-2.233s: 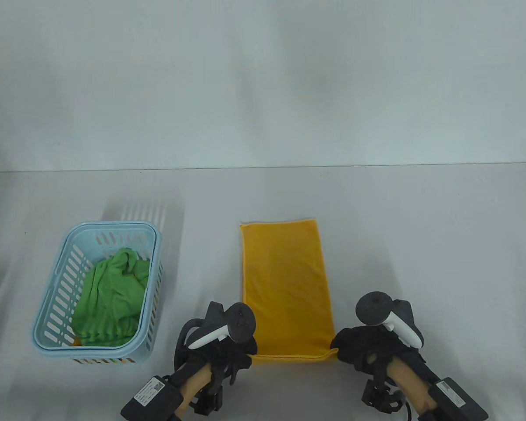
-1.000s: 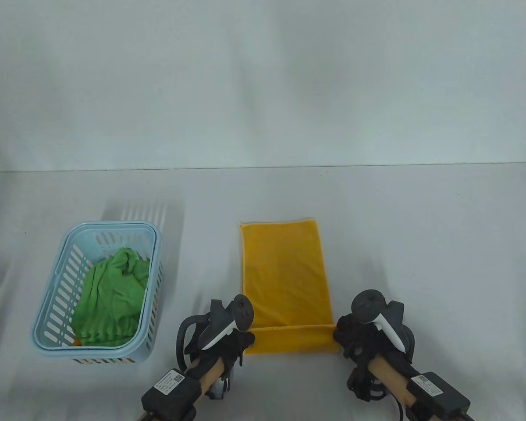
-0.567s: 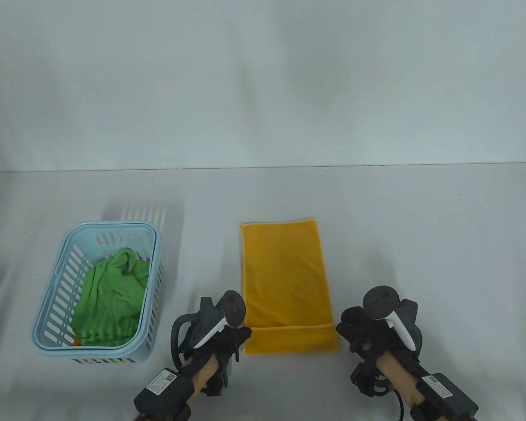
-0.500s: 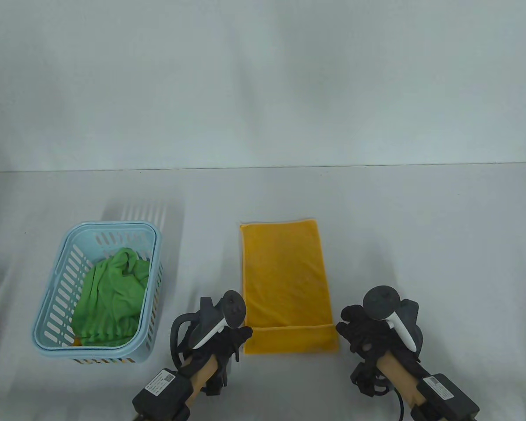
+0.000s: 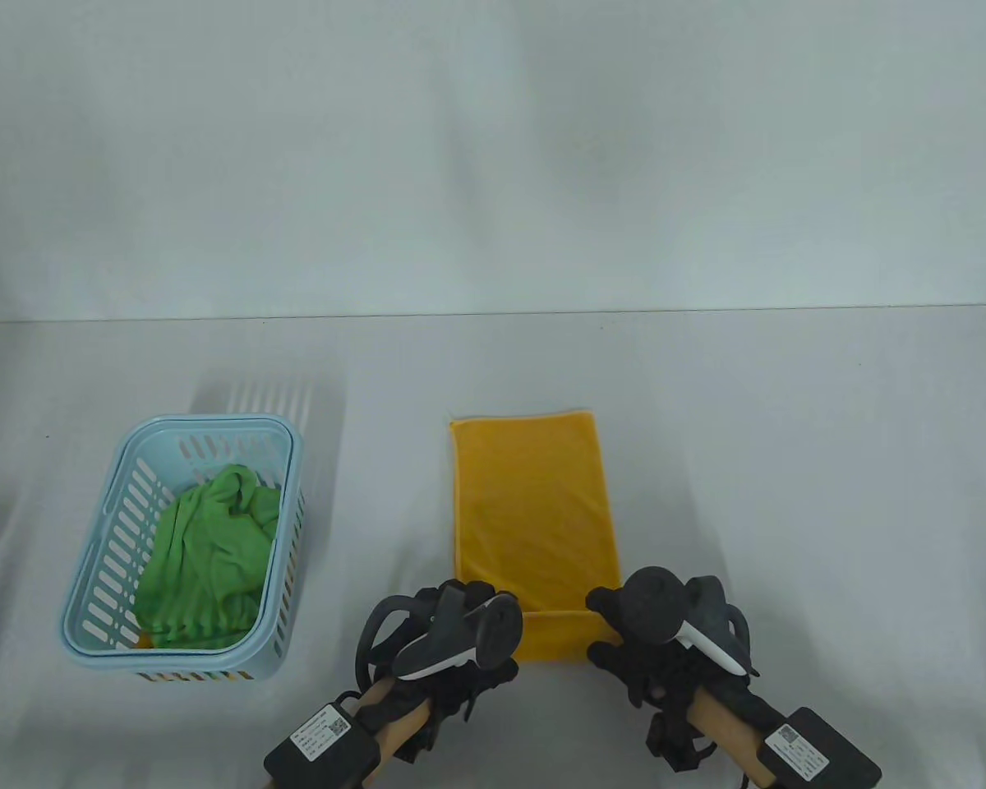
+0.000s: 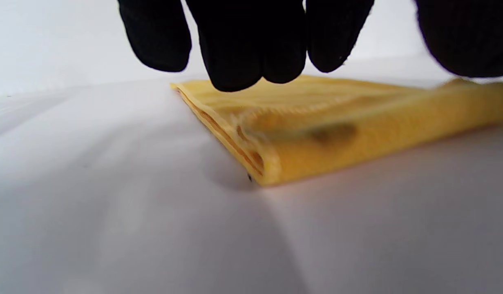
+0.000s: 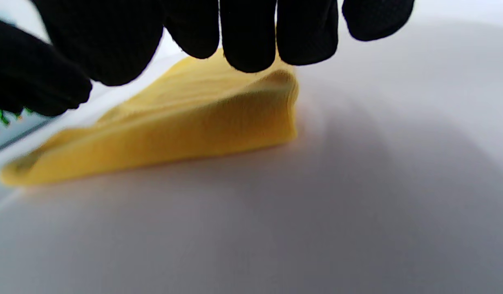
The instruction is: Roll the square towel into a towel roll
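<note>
Over on the left sits a light blue basket point(image 5: 103, 542), a crumpled green cloth point(image 5: 205, 567) inside, on the white table point(image 5: 789, 460).

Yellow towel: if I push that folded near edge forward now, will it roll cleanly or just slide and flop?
The yellow towel looks soft and floppy: its near fold sags rather than standing crisp. It is probably light, lying flat, so it may slide on the smooth table. The left hand and right hand likely need even pressure.

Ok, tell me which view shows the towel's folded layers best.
Left wrist view: the towel shows its stacked layers open at the near corner. Right wrist view shows only a smooth folded edge; table view shows the fold from above.
</note>
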Available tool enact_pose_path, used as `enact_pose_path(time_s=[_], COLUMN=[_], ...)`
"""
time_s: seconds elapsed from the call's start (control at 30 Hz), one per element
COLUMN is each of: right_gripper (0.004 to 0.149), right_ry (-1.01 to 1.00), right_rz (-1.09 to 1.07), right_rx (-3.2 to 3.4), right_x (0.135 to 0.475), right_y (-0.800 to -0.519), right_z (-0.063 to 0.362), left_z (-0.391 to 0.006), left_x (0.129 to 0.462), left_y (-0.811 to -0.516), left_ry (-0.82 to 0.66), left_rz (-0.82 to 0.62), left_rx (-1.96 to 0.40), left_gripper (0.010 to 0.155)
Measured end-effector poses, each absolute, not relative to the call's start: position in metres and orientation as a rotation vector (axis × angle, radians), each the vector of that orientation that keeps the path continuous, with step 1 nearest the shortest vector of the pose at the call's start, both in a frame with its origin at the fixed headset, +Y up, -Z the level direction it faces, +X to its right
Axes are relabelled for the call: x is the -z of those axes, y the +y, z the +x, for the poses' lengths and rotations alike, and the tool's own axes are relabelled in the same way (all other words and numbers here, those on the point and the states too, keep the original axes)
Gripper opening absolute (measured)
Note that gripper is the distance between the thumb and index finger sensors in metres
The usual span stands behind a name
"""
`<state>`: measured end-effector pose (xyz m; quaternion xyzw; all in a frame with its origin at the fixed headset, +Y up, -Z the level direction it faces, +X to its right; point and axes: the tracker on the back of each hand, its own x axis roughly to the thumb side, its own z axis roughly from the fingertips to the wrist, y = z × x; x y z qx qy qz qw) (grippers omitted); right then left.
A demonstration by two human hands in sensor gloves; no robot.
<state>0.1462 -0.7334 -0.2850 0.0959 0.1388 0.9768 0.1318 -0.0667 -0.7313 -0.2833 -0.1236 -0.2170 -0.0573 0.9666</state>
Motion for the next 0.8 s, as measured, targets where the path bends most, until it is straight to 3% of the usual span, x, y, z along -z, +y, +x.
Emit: enact_pose_path(time_s=[0.57,0.8], right_gripper=[0.063,0.047], right_ry=[0.307,0.2], right_rz=[0.343,0.327], right_rx=[-3.07,-3.049], right_x=[0.282,0.282], right_y=[-0.757,-0.753], right_z=[0.137,0.137], left_z=[-0.074,-0.076], left_x=[0.285,0.287], left_y=[-0.753,-0.757], left_ry=[-0.421,-0.406], left_rz=[-0.305,-0.305], left_rx=[0.178,0.182], left_gripper=[0.075,0.079])
